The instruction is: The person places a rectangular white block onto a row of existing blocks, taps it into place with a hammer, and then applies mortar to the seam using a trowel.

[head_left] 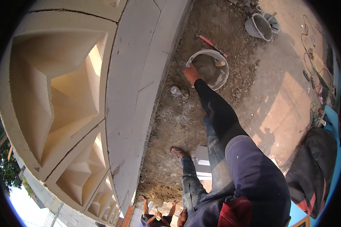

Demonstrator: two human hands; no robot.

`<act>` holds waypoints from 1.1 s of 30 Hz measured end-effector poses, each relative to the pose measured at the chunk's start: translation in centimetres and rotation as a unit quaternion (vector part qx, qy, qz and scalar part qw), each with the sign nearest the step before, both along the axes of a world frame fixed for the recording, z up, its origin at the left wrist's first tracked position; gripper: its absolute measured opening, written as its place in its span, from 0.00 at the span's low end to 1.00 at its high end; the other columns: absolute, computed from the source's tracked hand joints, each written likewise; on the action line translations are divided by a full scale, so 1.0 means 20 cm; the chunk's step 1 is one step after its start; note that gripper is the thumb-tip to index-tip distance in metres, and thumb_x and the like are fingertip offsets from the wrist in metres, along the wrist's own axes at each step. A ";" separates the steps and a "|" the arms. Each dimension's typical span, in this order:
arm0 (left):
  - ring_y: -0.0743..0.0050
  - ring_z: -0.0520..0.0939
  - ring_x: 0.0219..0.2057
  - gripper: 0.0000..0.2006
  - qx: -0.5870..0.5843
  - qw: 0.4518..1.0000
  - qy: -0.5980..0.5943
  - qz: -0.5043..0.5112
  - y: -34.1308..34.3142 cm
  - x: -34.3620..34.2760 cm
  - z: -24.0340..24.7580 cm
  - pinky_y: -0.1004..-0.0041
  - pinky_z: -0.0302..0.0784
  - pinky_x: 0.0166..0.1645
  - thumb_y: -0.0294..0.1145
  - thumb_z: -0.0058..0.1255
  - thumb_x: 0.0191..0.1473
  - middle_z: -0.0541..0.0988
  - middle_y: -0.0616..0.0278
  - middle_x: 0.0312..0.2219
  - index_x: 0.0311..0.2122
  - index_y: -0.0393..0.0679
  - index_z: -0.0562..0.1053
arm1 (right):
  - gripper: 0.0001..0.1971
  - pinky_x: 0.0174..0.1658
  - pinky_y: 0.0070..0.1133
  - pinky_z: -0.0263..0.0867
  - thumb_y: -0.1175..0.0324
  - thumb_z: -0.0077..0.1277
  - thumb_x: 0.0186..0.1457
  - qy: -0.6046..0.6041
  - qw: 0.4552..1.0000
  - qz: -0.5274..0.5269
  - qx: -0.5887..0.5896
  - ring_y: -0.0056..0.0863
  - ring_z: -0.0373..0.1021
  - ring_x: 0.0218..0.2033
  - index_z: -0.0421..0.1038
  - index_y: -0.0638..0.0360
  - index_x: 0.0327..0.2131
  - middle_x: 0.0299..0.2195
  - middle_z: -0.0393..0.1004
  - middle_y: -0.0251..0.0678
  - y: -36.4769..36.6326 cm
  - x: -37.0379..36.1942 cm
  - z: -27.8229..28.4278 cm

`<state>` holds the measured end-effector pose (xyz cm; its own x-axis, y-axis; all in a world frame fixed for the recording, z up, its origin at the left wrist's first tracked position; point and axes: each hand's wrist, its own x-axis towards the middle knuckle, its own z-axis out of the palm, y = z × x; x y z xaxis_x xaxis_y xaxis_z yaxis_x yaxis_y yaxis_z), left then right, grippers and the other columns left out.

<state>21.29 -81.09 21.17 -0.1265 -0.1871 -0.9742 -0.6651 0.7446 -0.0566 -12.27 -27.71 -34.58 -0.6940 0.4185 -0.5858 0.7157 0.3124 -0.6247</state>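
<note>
My right hand [192, 74], at the end of a black arm sleeve, is closed on the near left rim of a round bucket [225, 77]. Wet grey mortar [205, 66] lies inside the bucket. A tool's short pale handle [220, 63] sticks out at its right side; the rest of the tool is hidden. Just beyond the bucket, a hammer with a red handle [206, 40] rests on the soil. My left hand [182, 217] is low by my left thigh, partly cut off, and its fingers cannot be made out.
Along the left runs a grey block wall [136, 87] topped by cream patterned vent blocks [57, 87]. A clear plastic cup [175, 91] is near the wall. Two buckets [259, 27] stand far right, with cables [310, 72] beyond. Another person [155, 218] crouches at the bottom edge.
</note>
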 end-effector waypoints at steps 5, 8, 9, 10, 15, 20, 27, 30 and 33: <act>0.46 0.74 0.57 0.31 -0.045 0.999 0.005 -0.004 0.02 0.05 0.14 0.62 0.67 0.60 0.53 0.36 0.66 0.74 0.41 0.54 0.59 0.34 0.69 | 0.34 0.54 0.43 0.64 0.52 0.44 0.64 0.018 0.952 -0.277 -0.130 0.54 0.68 0.53 0.57 0.71 0.63 0.55 0.69 0.58 -0.20 -0.08 0.40; 0.45 0.74 0.57 0.30 -0.022 1.000 -0.018 0.003 0.21 0.29 0.08 0.62 0.67 0.61 0.52 0.34 0.67 0.75 0.39 0.53 0.58 0.34 0.69 | 0.28 0.45 0.35 0.67 0.56 0.45 0.65 0.051 0.894 -0.379 -0.232 0.42 0.73 0.42 0.61 0.72 0.58 0.41 0.77 0.47 -0.10 0.05 0.78; 0.44 0.74 0.57 0.30 -0.021 1.000 -0.016 0.014 0.25 0.38 0.08 0.62 0.67 0.61 0.51 0.34 0.67 0.75 0.39 0.52 0.58 0.33 0.69 | 0.25 0.43 0.34 0.67 0.58 0.47 0.65 0.061 0.839 -0.474 -0.260 0.36 0.73 0.39 0.60 0.69 0.56 0.40 0.76 0.48 -0.08 0.06 0.87; 0.44 0.74 0.57 0.29 -0.016 1.000 -0.015 0.021 0.24 0.43 0.06 0.62 0.66 0.61 0.51 0.33 0.67 0.76 0.38 0.52 0.58 0.33 0.69 | 0.24 0.41 0.32 0.67 0.59 0.49 0.64 0.092 0.841 -0.472 -0.250 0.31 0.71 0.35 0.59 0.66 0.56 0.37 0.73 0.45 -0.01 0.13 0.89; 0.50 0.79 0.50 0.30 -0.053 0.991 0.041 0.113 0.14 0.61 -0.05 0.65 0.71 0.56 0.53 0.41 0.64 0.79 0.40 0.48 0.52 0.31 0.74 | 0.24 0.51 0.34 0.62 0.59 0.49 0.64 -0.042 0.871 -0.420 -0.250 0.31 0.69 0.43 0.60 0.54 0.60 0.44 0.68 0.38 0.13 0.37 0.85; 0.43 0.80 0.51 0.30 -0.066 0.970 0.106 0.210 0.15 0.73 -0.07 0.62 0.70 0.56 0.54 0.41 0.62 0.80 0.35 0.43 0.52 0.35 0.75 | 0.25 0.58 0.36 0.60 0.59 0.49 0.64 -0.012 0.859 -0.387 -0.334 0.35 0.66 0.50 0.61 0.55 0.62 0.50 0.64 0.40 -0.15 0.48 1.02; 0.52 0.61 0.67 0.47 -0.012 0.960 0.062 0.272 -0.12 0.89 -0.28 0.68 0.55 0.68 0.65 0.42 0.58 0.62 0.40 0.65 0.68 0.33 0.52 | 0.25 0.57 0.35 0.61 0.55 0.52 0.61 -0.042 0.886 -0.356 -0.295 0.32 0.70 0.47 0.65 0.48 0.60 0.48 0.67 0.37 -0.71 0.69 1.48; 0.50 0.57 0.69 0.56 0.004 0.960 0.056 0.275 -0.33 0.83 -0.33 0.68 0.53 0.69 0.72 0.44 0.53 0.56 0.38 0.67 0.70 0.33 0.44 | 0.27 0.56 0.38 0.63 0.55 0.53 0.60 -0.041 0.912 -0.292 -0.286 0.38 0.68 0.51 0.61 0.57 0.59 0.52 0.65 0.43 -0.92 0.80 1.59; 0.48 0.56 0.69 0.58 0.036 0.949 0.062 0.306 -0.65 0.86 -0.37 0.68 0.52 0.70 0.74 0.44 0.51 0.54 0.37 0.67 0.70 0.33 0.44 | 0.17 0.53 0.36 0.66 0.56 0.52 0.60 -0.048 0.912 -0.295 -0.281 0.33 0.71 0.47 0.67 0.52 0.48 0.43 0.71 0.35 -1.15 0.94 1.62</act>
